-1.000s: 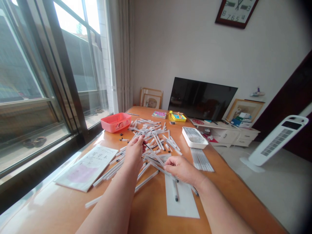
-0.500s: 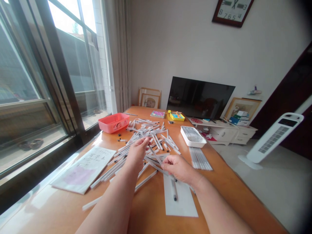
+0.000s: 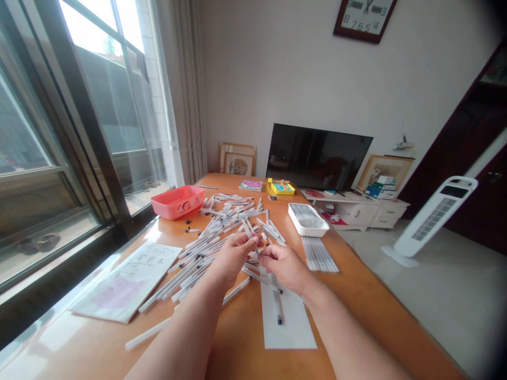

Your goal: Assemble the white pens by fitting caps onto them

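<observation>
Above pile (image 3: 216, 227), my left hand (image 3: 233, 257), right hand (image 3: 285, 267) both pinch pen (image 3: 257, 248). Fitting step, I think. Next needs straight push.

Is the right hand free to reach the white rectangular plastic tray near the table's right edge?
Probably yes: the white rectangular plastic tray sits ahead of the right hand, only a flat row of white pens between; but it and the left hand pinch a white pen.

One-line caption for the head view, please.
Left hand and right hand pinch a pen together above a heap of white pens on a wooden table.
</observation>
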{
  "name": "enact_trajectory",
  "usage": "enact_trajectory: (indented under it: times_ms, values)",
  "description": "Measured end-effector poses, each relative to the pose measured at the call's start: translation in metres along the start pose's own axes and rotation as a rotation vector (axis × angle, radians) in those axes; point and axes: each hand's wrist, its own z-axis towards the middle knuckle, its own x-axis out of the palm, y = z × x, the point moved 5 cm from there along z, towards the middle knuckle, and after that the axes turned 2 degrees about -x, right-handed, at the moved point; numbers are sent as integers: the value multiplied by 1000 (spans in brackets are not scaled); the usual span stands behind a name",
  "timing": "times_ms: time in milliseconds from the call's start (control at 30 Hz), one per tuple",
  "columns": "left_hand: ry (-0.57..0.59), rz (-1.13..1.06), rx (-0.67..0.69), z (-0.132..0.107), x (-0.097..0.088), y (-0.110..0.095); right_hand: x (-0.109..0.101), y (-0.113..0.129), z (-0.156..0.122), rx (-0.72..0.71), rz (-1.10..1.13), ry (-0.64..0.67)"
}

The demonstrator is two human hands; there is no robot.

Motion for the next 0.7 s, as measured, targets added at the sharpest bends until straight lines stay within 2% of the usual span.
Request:
enact_trajectory:
  times_ms: [133, 300, 433, 600, 700]
  values:
    - [-6, -105, 20, 3, -1, 0, -10, 6, -2, 22, 65, -60]
    - [-89, -191, 23, 6, -10, 1, -42, -2, 0, 63, 136, -385]
    - [-126, -228, 27, 7, -13, 1, -62, -2, -1, 21, 150, -554]
    - [-129, -270, 31, 7, -13, 1, -83, 37, -21, -187, 55, -767]
    - [-139, -269, 30, 8, -15, 1, -90, 61, -31, -252, -46, -810]
